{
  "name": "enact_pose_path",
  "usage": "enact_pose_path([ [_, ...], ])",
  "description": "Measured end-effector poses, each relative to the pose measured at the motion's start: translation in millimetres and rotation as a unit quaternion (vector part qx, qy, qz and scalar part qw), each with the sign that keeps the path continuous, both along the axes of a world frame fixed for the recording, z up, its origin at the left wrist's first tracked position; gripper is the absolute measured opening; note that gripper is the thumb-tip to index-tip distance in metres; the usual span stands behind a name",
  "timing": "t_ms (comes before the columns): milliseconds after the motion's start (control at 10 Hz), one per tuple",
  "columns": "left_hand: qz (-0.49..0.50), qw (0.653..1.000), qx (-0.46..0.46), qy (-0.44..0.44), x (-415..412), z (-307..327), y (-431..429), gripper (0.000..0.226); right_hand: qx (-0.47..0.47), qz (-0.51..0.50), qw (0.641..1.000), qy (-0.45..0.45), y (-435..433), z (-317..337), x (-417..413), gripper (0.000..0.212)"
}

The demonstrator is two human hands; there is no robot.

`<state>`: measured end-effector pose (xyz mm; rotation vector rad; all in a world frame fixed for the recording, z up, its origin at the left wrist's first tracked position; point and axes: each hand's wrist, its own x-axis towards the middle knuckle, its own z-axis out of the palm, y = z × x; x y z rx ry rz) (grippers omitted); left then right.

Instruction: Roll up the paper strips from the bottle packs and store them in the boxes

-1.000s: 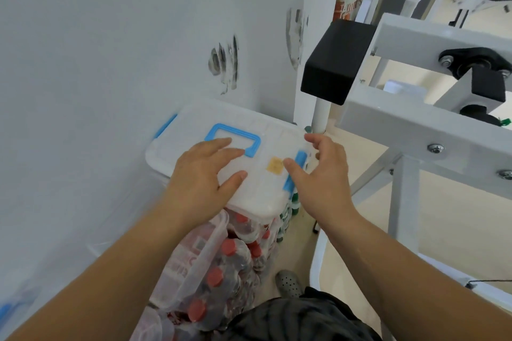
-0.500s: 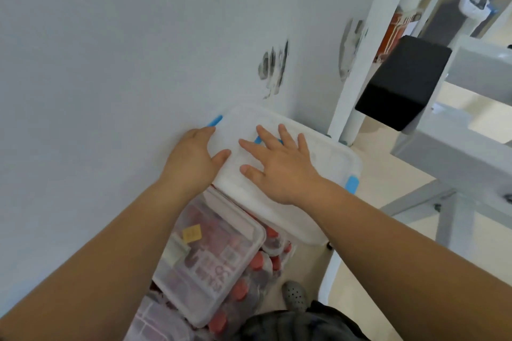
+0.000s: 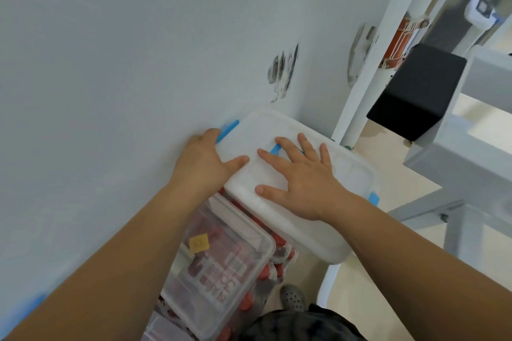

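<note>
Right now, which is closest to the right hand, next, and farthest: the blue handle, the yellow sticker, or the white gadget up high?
1. Blue handle: on the white box, touching the fingers of the right hand.
2. Yellow sticker: lower left, on the clear box.
3. White gadget: far away, top right.

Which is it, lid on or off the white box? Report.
On. The white box has its lid seated; the right hand lies flat on it.
</note>
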<state>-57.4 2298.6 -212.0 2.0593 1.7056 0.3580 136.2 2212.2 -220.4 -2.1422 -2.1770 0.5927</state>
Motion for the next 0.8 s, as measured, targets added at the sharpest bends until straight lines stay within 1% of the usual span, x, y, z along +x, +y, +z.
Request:
enact_pose_path([
  [100,-0.008,1.000,-0.023,-0.003,2,0,4,0.087,-0.002,0.002,1.000,0.006,-2,0,3,0.075],
  [200,-0.026,0.999,-0.019,-0.031,3,1,3,0.086,-0.004,0.004,1.000,0.008,0,0,2,0.074],
  [300,-0.032,0.999,0.019,-0.033,3,0,2,0.090,-0.005,0.004,1.000,0.008,1,-1,1,0.074],
  [500,-0.051,0.996,0.072,-0.009,4,0,1,0.086,-0.010,0.003,1.000,0.003,2,-1,-2,0.074],
  [600,-0.058,0.996,0.071,-0.003,5,2,-1,0.083,-0.016,-0.001,1.000,0.004,3,2,-2,0.074],
  [700,-0.071,0.992,0.101,-0.008,5,0,-4,0.071,-0.002,0.001,1.000,0.011,4,3,-4,0.075],
  [800,-0.070,0.989,0.131,-0.021,5,3,-9,0.062,0.038,-0.036,0.993,0.110,4,11,3,0.083],
])
